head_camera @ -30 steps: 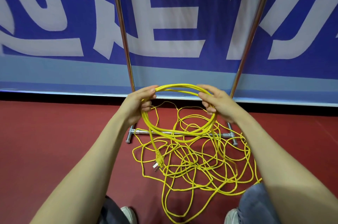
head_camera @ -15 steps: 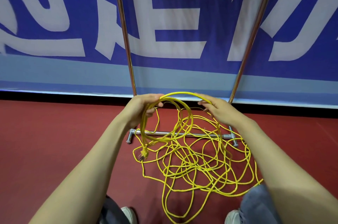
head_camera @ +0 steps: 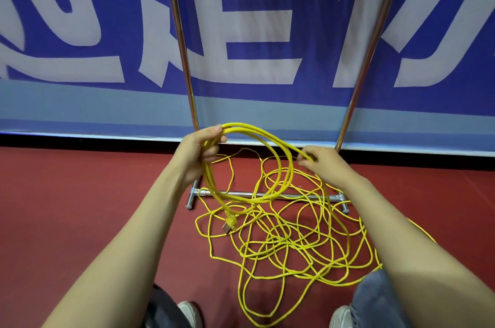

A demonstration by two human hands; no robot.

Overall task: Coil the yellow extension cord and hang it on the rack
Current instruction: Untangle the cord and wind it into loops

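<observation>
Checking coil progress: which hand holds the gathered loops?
The left hand grips the yellow extension cord loops; the right hand pinches only one strand.

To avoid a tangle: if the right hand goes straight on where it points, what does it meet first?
The right hand points left: likely the coiled loops of the yellow cord first, then the left hand; depth unclear.

The left hand (head_camera: 199, 152) grips several gathered loops of thin yellow extension cord (head_camera: 270, 195), plug (head_camera: 229, 222) dangling low. The right hand (head_camera: 322, 163) pinches one strand. Loose cord lies tangled on the red floor (head_camera: 80, 207) around the chrome metal rack's (head_camera: 182, 46) base bar.
</observation>
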